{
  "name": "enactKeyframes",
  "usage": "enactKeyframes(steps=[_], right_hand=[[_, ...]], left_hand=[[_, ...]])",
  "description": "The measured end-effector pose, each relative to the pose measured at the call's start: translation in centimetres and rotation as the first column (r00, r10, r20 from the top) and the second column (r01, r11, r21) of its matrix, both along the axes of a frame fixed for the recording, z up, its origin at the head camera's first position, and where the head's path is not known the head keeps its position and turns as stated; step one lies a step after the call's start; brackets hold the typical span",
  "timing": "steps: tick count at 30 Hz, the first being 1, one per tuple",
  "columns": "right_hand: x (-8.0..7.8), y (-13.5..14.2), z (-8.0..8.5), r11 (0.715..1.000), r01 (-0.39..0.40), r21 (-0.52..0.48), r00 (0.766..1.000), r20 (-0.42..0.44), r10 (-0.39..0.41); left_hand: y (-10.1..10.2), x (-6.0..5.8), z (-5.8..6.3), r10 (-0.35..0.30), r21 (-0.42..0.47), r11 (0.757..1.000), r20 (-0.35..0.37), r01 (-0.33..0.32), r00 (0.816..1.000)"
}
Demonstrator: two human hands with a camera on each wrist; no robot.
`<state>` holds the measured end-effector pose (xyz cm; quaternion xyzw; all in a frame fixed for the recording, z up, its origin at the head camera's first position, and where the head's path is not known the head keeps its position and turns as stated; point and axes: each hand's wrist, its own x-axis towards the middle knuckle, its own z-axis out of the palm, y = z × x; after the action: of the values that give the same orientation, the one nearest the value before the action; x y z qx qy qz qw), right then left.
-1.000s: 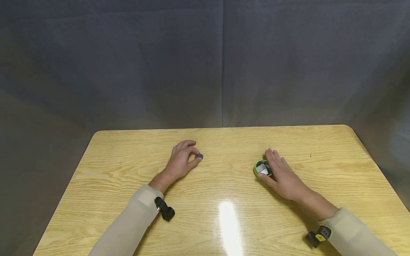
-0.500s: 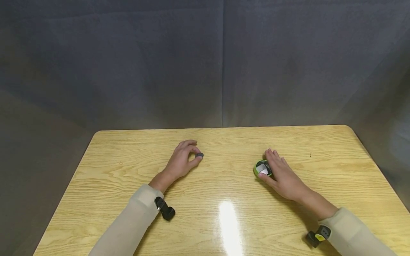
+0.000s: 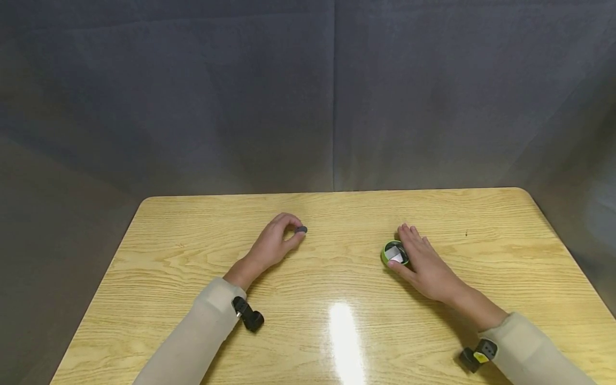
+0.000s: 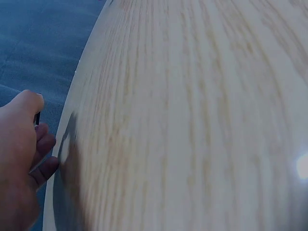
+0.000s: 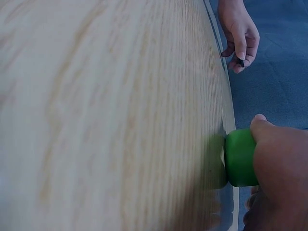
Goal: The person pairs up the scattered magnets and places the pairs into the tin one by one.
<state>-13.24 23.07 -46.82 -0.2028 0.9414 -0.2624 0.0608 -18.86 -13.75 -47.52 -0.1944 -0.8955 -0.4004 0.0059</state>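
Observation:
Between the thumb and index finger of my left hand [image 3: 270, 243] a small dark, flat-looking piece [image 3: 301, 229] is pinched above the table. Its exact kind is too small to tell; in the left wrist view only a dark sliver [image 4: 37, 118] of it shows past the thumb. My right hand [image 3: 425, 269] holds a short round green container [image 3: 383, 256] standing on the tabletop, thumb on the near side and fingers on the far side. A silvery, shiny piece [image 3: 395, 254] shows inside the container's open top. The right wrist view shows the green side wall [image 5: 239, 158] partly covered by the hand.
Both hands are over a light wood-grain table [image 3: 346, 278] with rounded far corners. A dark grey curtain [image 3: 231, 107] hangs behind and beside it. Bright light reflects [image 3: 347, 342] off the near middle. A small dark mark [image 3: 466, 233] lies right of the right hand.
My left hand has turned slightly, carrying the dark piece a little away and to the right. Its other fingers have drawn in behind the index finger. The right hand and green container have stayed put.

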Motion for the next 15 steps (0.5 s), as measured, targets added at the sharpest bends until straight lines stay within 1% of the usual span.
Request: enactKeyframes(steps=[8,15], right_hand=[[0.03,-0.02,0.02,1.0,-0.002,-0.008,1.0,-0.001,0.002],[0.03,0.01,0.01,1.0,0.001,-0.007,1.0,-0.002,-0.001]], left_hand=[[0.36,0.15,0.17,0.03,-0.015,0.999,0.038,-0.029,0.999],[0.71,0.05,0.71,0.007,-0.01,1.0,0.036,-0.006,0.999]])
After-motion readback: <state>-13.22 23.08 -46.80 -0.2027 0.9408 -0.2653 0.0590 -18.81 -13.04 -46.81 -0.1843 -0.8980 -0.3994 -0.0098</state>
